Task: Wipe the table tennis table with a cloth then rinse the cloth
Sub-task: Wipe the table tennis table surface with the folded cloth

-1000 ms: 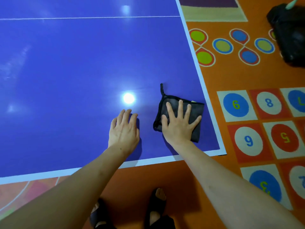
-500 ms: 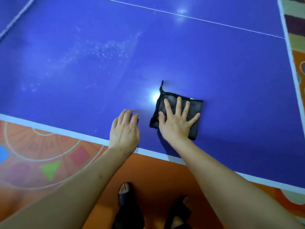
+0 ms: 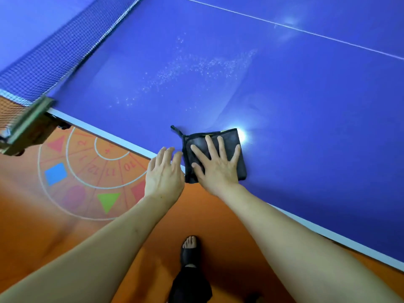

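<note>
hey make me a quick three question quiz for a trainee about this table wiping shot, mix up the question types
1. True or false: the right hand presses the cloth flat with spread fingers.
2. Where is the left hand? A) on the net B) at the table edge beside the cloth C) gripping the cloth
3. What lies on the blue surface beyond the cloth?

Key: 1 true; 2 B; 3 a streak of white specks.

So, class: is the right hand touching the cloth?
Touching. The head view shows the right hand lying flat with spread fingers on the dark cloth, pressing it onto the table.
</note>
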{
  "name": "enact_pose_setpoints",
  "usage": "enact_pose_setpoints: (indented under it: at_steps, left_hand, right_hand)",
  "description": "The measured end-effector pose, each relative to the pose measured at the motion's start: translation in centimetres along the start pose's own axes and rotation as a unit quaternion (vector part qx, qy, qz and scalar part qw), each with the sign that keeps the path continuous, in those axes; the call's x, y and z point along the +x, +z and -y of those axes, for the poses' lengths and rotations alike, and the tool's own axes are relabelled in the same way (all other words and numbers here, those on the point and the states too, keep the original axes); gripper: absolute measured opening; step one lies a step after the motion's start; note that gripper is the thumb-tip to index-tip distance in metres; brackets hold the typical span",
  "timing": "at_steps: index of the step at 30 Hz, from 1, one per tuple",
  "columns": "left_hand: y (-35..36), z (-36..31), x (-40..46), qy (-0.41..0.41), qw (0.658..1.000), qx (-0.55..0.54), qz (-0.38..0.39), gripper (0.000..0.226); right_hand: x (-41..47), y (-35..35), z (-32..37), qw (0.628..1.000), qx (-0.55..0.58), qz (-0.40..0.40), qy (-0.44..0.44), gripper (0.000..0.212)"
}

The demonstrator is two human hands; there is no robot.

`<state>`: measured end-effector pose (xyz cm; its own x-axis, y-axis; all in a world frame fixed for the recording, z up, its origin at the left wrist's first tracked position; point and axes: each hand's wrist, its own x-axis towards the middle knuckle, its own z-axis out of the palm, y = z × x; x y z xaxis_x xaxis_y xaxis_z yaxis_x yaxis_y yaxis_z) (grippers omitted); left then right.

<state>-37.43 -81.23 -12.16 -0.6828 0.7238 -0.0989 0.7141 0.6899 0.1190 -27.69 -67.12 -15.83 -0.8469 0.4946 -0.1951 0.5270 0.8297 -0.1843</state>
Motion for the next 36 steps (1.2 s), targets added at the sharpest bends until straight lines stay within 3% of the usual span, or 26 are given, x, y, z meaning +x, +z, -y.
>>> enact_pose_setpoints:
  at_steps: [7, 12, 27, 36]
  left_hand:
    - [-0.4, -3.6, -4.4, -0.011, 1.000, 0.013, 0.003, 0.043]
    - [0.4, -9.2, -7.5, 0.014, 1.000, 0.019, 0.008, 0.042]
    - [4.9, -35.2, -13.4, 0.168, 0.985, -0.008, 0.028, 0.036]
    - [6.9, -49.8, -17.1, 0.283, 0.956, 0.012, 0.072, 0.044]
  right_hand:
    - [-6.1, 0.7, -5.5, 0.991, -0.008, -0.030, -0.131, 0.051]
    - [-11.6, 1.4, -11.6, 0.988, -0.003, -0.060, -0.142, 0.045]
    - [-32.5, 1.0, -33.7, 0.996, 0.034, -0.084, 0.016, 0.043]
    - [-44.6, 0.0, -45.2, 0.978, 0.059, -0.050, 0.196, 0.044]
